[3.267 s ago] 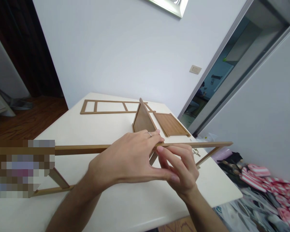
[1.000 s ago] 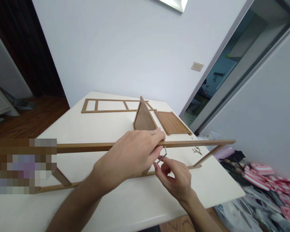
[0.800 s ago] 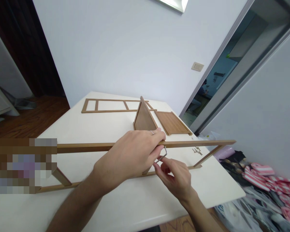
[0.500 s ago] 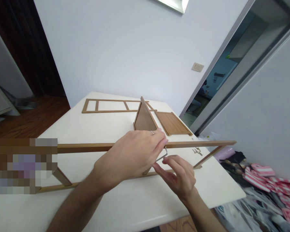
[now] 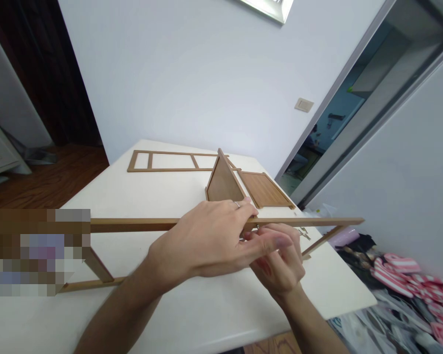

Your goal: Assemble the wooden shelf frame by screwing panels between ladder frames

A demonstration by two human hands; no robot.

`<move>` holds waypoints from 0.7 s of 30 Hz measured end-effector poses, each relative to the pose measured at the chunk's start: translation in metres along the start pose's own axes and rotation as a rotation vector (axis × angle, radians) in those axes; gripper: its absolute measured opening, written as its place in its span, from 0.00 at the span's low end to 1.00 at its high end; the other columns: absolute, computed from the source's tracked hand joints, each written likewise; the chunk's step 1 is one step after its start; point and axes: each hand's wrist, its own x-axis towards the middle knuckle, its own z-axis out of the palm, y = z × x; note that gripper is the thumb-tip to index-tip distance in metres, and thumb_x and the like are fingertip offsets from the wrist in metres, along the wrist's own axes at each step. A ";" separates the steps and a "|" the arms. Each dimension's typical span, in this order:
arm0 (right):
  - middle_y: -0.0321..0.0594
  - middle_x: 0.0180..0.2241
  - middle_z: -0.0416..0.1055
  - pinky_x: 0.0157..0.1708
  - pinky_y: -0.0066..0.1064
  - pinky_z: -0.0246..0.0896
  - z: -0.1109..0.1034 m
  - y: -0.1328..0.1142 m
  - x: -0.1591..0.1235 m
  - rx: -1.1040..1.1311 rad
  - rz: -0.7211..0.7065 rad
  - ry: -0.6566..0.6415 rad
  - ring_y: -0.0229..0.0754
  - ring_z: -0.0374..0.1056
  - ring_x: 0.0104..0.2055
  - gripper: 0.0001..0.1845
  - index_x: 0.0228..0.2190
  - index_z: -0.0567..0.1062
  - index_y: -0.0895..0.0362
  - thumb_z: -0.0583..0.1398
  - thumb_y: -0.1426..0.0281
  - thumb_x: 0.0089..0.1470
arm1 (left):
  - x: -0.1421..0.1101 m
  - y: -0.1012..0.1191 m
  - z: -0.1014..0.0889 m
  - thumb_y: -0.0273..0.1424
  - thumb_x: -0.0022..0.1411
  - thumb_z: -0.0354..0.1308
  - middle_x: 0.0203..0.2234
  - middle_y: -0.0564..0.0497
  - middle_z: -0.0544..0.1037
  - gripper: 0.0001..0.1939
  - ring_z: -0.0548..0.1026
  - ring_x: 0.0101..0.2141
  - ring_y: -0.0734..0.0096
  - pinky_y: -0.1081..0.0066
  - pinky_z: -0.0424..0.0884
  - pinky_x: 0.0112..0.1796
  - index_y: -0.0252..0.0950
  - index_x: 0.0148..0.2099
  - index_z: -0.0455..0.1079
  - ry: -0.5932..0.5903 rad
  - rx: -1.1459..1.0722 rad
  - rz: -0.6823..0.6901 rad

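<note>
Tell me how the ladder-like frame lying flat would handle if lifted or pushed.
The wooden frame looks stiff: straight rails joined by crosspieces. It is probably light for its length, being mostly open. Lying flat, it should slide rather than roll if pushed.

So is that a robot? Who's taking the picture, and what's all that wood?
No robot here, just a person's two bare hands. The camera sits on the person's head, so we look forward and down, almost as they do.

The left hand holds the top edge of a long wooden frame standing on a white table. The right hand is tucked just under that edge. A tiny bit of metal peeks out by its fingers, but the rest is hidden.

Behind the hands, a wooden panel stands up. Farther back, a ladder-like frame and another panel lie flat. Some small pieces lie off to the right.
</note>
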 end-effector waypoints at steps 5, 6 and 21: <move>0.43 0.34 0.77 0.37 0.38 0.72 0.001 0.002 0.009 0.058 0.024 -0.008 0.46 0.73 0.39 0.09 0.43 0.78 0.58 0.67 0.79 0.60 | 0.001 0.002 -0.003 0.64 0.71 0.38 0.54 0.41 0.81 0.39 0.78 0.56 0.42 0.51 0.74 0.52 0.38 0.49 0.76 -0.010 -0.016 0.004; 0.43 0.34 0.78 0.36 0.37 0.72 0.001 0.002 0.012 0.068 0.030 -0.008 0.45 0.74 0.38 0.10 0.44 0.78 0.58 0.67 0.79 0.60 | 0.001 0.002 -0.003 0.64 0.71 0.39 0.53 0.41 0.81 0.39 0.78 0.55 0.43 0.52 0.74 0.52 0.38 0.49 0.76 -0.012 -0.017 0.001; 0.38 0.35 0.78 0.30 0.34 0.72 -0.007 0.018 0.017 0.053 0.139 0.051 0.41 0.74 0.32 0.25 0.57 0.76 0.51 0.65 0.80 0.61 | 0.000 0.001 -0.002 0.63 0.71 0.44 0.47 0.45 0.83 0.34 0.82 0.47 0.51 0.60 0.75 0.44 0.40 0.52 0.74 0.004 0.024 0.034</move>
